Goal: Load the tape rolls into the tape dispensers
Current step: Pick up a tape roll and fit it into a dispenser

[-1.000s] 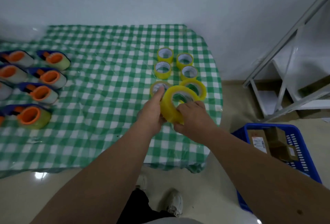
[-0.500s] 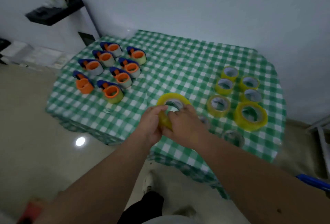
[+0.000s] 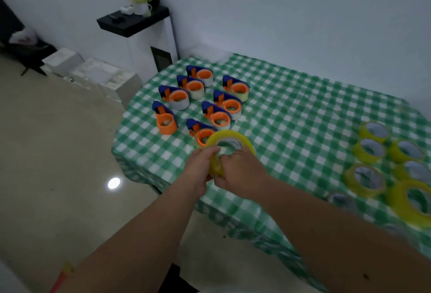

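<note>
A large yellow tape roll (image 3: 229,140) is gripped at its near rim by both my left hand (image 3: 200,171) and my right hand (image 3: 240,171), above the table's front left part. It partly hides the nearest blue-and-orange dispenser (image 3: 201,132). Several more dispensers (image 3: 220,115) lie in two rows behind it; most carry tape, and one (image 3: 165,122) shows a bare orange hub. Spare yellow rolls (image 3: 366,179) lie at the right, with another large roll (image 3: 412,201) near the frame edge.
The table wears a green-and-white checked cloth (image 3: 291,115), its front edge just under my hands. A white cabinet with a black top (image 3: 140,24) stands against the wall at the left, with white boxes (image 3: 93,73) on the floor beside it.
My view has swung left from the spare rolls to the dispensers. Both hands carried the large yellow roll leftward, and it now hangs just in front of the nearest dispenser.
</note>
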